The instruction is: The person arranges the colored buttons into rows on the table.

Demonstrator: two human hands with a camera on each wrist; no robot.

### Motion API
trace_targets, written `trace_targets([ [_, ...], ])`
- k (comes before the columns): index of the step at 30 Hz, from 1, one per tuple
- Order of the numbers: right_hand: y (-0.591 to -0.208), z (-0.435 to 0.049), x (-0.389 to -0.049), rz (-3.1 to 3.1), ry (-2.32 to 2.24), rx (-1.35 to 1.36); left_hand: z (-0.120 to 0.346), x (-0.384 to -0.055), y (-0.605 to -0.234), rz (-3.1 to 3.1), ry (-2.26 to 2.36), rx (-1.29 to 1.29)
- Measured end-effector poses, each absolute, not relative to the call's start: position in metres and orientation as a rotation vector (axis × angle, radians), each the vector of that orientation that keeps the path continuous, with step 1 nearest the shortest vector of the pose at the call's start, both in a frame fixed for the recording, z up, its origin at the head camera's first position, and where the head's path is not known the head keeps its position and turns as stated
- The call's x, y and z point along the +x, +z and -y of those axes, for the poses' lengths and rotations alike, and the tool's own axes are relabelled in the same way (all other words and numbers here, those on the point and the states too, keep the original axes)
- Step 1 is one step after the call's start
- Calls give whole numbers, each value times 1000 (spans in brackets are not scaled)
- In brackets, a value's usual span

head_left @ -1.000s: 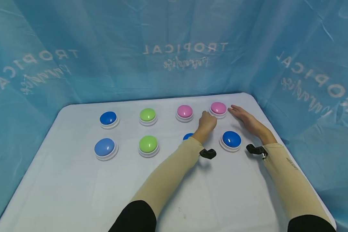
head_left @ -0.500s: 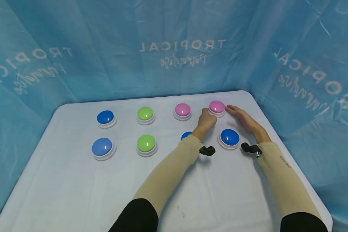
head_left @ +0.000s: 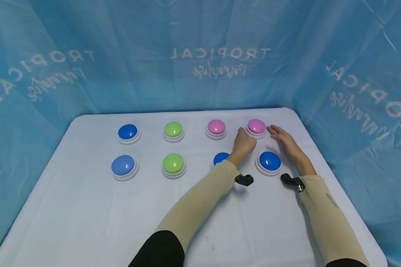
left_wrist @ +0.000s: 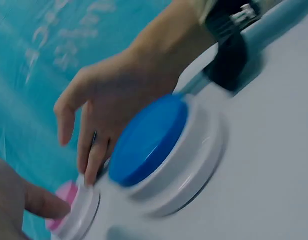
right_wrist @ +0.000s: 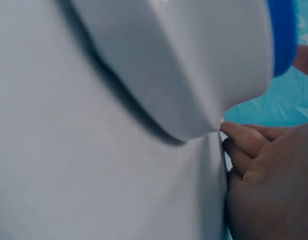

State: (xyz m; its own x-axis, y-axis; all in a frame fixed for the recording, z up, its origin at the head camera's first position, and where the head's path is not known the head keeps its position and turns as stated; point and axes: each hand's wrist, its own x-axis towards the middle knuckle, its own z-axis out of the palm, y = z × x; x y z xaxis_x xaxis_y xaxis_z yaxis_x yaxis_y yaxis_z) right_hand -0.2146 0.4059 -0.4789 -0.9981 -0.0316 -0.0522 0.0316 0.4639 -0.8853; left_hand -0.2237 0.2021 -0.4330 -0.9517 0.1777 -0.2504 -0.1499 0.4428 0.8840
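In the head view, a pink dome button [head_left: 256, 126] on a white round base stands at the table's far right corner. My left hand [head_left: 245, 144] is at its near left side, fingers mostly hidden under the back of the hand. In the left wrist view, one digit of that left hand [left_wrist: 18, 197] stretches across the pink button [left_wrist: 63, 200]. My right hand [head_left: 290, 147] is on the button's right side, fingers extended, tips close to the base. A blue dome button [head_left: 270, 161] sits nearer, between the wrists, large in the left wrist view.
Another pink button [head_left: 216, 127], two green buttons [head_left: 173, 129] and several blue buttons [head_left: 123, 165] stand in two rows on the white table [head_left: 97, 222]. My left wrist partly covers one blue button [head_left: 221, 158]. Blue printed sheeting [head_left: 187, 85] hangs around the table.
The head view has shifted slightly. Both hands stay beside the pink button; my right fingers come closer to its side, then spread a little. The buttons keep their layout.
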Motion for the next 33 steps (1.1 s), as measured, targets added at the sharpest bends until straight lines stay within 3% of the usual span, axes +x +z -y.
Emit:
trace_targets([
  [10,-485,-404,-139,-2940,-1536,-144,-195,-142,-462,-2181,1841,147],
  [17,-494,-400,-115,-2911,-1599,-156,-183,-131,-477,-2274,1771,372],
  [33,-491,-392,-114,-2944,-1527,-226,-165,-120,-483,-2468,1628,674],
])
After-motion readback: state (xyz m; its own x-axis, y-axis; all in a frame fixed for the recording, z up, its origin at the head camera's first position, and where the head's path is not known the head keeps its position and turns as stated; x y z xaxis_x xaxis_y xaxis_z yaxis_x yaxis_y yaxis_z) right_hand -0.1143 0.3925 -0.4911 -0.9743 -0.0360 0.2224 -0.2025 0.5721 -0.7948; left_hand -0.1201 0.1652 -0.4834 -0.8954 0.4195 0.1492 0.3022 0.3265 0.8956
